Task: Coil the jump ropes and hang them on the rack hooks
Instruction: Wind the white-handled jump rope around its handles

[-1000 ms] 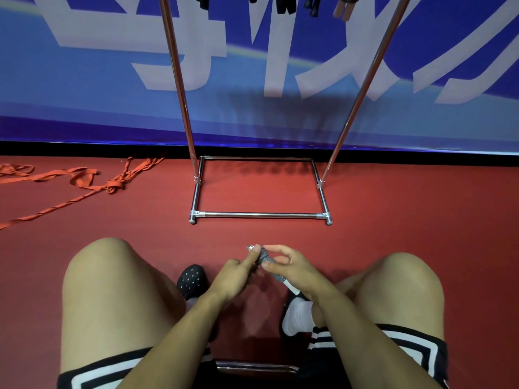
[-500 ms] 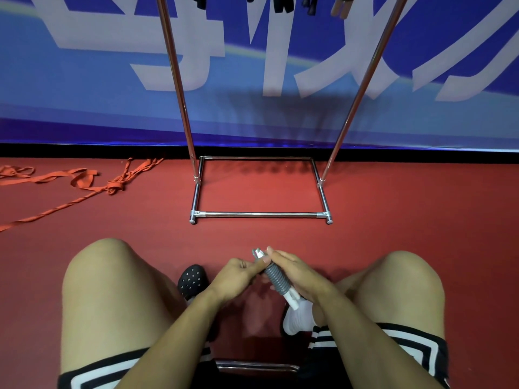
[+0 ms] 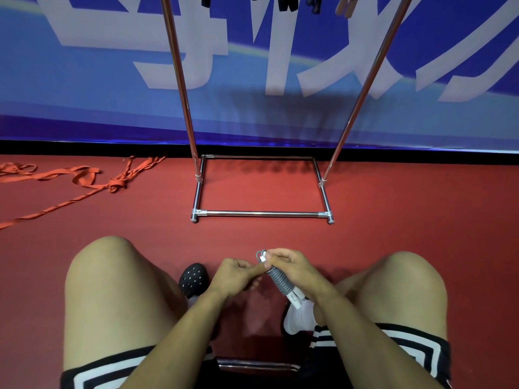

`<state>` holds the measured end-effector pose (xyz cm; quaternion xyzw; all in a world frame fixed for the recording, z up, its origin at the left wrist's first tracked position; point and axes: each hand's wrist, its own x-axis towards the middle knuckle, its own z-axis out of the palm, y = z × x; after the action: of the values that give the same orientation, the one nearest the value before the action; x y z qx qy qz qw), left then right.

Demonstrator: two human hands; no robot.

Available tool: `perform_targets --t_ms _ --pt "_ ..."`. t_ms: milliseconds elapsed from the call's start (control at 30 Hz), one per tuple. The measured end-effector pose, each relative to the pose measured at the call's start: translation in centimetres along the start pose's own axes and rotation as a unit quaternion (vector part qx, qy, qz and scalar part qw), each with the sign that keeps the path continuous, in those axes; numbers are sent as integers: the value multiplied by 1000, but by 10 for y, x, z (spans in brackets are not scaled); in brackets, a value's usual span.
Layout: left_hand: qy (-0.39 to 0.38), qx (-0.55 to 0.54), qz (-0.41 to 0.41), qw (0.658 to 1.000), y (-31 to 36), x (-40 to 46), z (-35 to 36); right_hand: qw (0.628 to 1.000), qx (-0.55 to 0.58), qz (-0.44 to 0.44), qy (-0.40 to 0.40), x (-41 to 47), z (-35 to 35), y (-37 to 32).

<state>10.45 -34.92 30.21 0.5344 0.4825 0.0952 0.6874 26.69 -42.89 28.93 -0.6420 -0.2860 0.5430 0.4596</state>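
A jump rope bundle (image 3: 279, 279), grey cord wound tightly around white handles, sits between my knees in both hands. My right hand (image 3: 293, 266) grips its upper part, thumb near the white tip. My left hand (image 3: 236, 276) pinches the bundle at its upper left side. The chrome rack (image 3: 261, 212) stands on the red floor ahead, its two uprights rising out of view. Dark and tan handles (image 3: 285, 2) of other ropes hang at the top edge; the hooks themselves are out of frame.
Orange straps (image 3: 84, 178) lie tangled on the floor at the left. A blue banner wall (image 3: 84, 80) runs behind the rack. My knees flank my hands, with a black perforated shoe (image 3: 193, 279) and a white sock (image 3: 299, 318) below. A chrome seat edge (image 3: 258, 366) shows at the bottom.
The bundle has tilted more upright and its grey windings now show fully. My right hand has shifted up toward the tip while my left stays pinching beside it.
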Motion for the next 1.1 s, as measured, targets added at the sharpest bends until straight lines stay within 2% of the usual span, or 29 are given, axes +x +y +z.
perform_targets --t_ms 167,333,500,667,800,900,1100 --pt "37 -19 56 998 -1 2 -1 1000 3 -2 -9 2 2 -1" --pt "52 -40 120 991 6 -2 2 998 60 1 -19 2 3 -4" --pt "21 -48 173 984 10 -5 7 996 80 -10 30 3 6 -11" --pt "18 -30 220 975 11 -7 10 986 154 1 57 3 1 -16" --pt "24 -39 242 969 15 -9 9 985 172 11 28 1 0 -19" --pt "62 3 280 958 14 -9 7 985 171 14 2 -1 3 -19" --pt "86 -140 206 965 17 -7 5 985 168 6 -33 -6 7 -26"
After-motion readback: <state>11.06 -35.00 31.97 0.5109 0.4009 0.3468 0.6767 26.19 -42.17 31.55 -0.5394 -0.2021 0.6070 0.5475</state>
